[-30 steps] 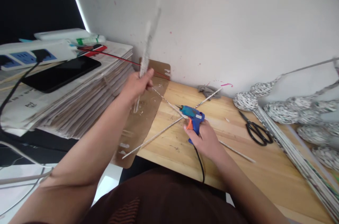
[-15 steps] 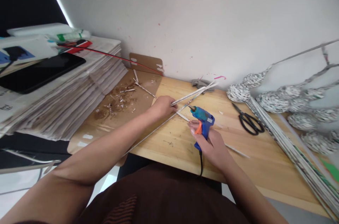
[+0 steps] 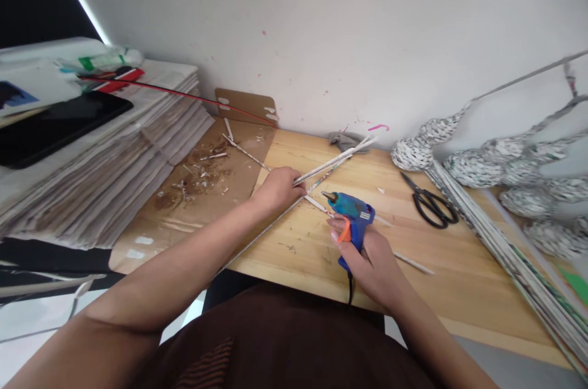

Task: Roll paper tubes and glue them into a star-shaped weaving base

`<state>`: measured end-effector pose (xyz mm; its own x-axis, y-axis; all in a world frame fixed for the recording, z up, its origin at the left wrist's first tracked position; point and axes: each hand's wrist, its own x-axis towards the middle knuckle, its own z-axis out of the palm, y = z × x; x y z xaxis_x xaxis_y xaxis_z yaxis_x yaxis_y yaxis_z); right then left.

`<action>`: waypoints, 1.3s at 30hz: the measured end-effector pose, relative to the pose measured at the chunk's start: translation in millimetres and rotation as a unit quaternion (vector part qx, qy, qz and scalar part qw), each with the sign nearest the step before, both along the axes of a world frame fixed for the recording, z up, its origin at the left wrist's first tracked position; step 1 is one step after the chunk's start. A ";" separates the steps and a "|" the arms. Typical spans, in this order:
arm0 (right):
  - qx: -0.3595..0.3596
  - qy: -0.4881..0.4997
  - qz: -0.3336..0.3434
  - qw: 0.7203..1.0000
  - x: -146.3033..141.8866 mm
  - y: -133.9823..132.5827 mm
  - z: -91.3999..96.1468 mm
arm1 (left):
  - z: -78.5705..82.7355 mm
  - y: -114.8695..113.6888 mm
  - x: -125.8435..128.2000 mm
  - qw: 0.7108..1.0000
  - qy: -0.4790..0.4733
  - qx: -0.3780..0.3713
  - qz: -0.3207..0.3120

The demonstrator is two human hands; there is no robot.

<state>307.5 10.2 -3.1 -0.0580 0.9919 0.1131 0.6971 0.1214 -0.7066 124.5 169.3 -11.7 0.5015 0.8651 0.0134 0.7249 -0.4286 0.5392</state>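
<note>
My left hand (image 3: 280,189) is closed around thin rolled-paper sticks (image 3: 328,167), which fan out to the right from its fingers. Other paper sticks cross under the hand, one running down to the table's front edge. In my right hand (image 3: 367,254) is a blue glue gun (image 3: 353,217), its orange trigger under my fingers. Its nozzle points left towards the sticks, a little apart from them. A grey cloth (image 3: 346,141) lies behind the stick ends, against the wall.
Black scissors (image 3: 432,202) lie to the right on the wooden table (image 3: 459,285). Beside them are woven paper pieces (image 3: 412,154) with long sticks. At left, a stack of newspapers (image 3: 151,144) carries a black phone (image 3: 68,125). Scraps and brown bits litter the cardboard (image 3: 243,184).
The glue gun's nozzle has drawn slightly down and away from the sticks. My left hand keeps its hold. The whole view has shifted a little.
</note>
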 end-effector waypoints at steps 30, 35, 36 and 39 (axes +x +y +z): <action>0.041 -0.024 0.052 0.998 -8.8 -4.8 6.5 | 0.5 10.7 -1.9 0.999 0.037 -0.011 -0.014; 0.026 -0.032 0.044 0.998 -7.1 -5.6 5.4 | 2.1 11.4 -3.9 0.998 0.000 -0.065 -0.007; 0.017 -0.031 0.039 0.999 -6.2 -5.6 4.5 | 2.5 10.9 -3.9 0.997 -0.008 -0.072 -0.001; -0.015 -0.025 0.019 0.999 -4.4 -5.5 1.7 | 3.4 8.7 -2.6 0.998 -0.017 -0.063 0.011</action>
<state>303.2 4.7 -1.4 -0.1000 0.9918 0.0790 0.7265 0.1271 -0.6753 121.9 178.0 -8.3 0.4835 0.8717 -0.0793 0.7132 -0.3398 0.6131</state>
